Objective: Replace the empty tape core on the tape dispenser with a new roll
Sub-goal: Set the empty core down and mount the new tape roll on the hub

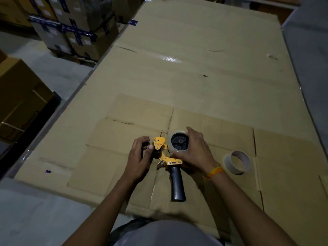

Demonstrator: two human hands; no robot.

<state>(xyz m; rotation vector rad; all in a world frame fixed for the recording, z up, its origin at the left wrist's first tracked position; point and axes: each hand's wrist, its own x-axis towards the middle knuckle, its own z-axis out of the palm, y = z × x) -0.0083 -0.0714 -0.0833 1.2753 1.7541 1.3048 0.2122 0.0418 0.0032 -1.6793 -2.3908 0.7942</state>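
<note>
Lying under everything: flattened cardboard point(204, 71) spread wide over the grey floor, with a smaller creased sheet on top where I work
Boxes: stacked cartons point(71, 27) strapped with dark tape sit far off at the upper left, and more brown boxes point(19, 96) stand along the left edge
Tape dispenser point(166, 157): it lies flat on the cardboard in front of me, yellow frame toward the top, black handle pointing back at my body
New roll point(178, 143): clear tape, already seated on the dispenser's black hub at the upper right of the frame
Empty core point(237, 162): a bare ring resting on the cardboard to the right, well apart from the dispenser
My right hand point(195, 150): wrapped around the outer side of the new roll, fingers curled over its rim, an orange thread on the wrist
My left hand point(140, 155): fingers bent and loosely spread, thumb tip touching the front end of the yellow frame; I cannot tell whether it pinches anything
</note>
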